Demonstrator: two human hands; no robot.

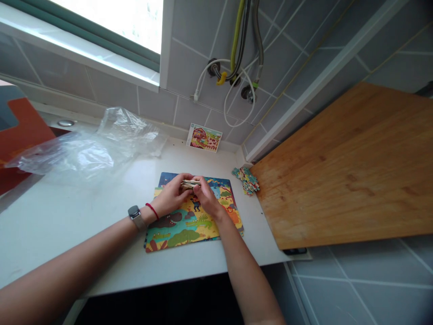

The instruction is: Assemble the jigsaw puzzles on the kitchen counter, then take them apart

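Note:
Between my two hands is a small stack of puzzle pieces [191, 183], seen edge-on. My left hand [174, 195] closes on its left side, and my right hand [207, 198] grips the right side with the thumb toward me. Beneath them lies an assembled animal jigsaw puzzle [182, 237] showing a hippo, a crocodile and a lion. Another dark blue puzzle edge shows under it at the back. A loose pile of puzzle pieces [248, 181] sits to the right. The faces of the held pieces are hidden.
A farm picture card [204, 137] leans on the tiled wall. Crumpled clear plastic bags [91, 153] lie at the left, beside an orange box [29, 126]. A wooden board [352, 176] stands along the right of the white counter [111, 225]. Hoses and a white cable [225, 106] hang above.

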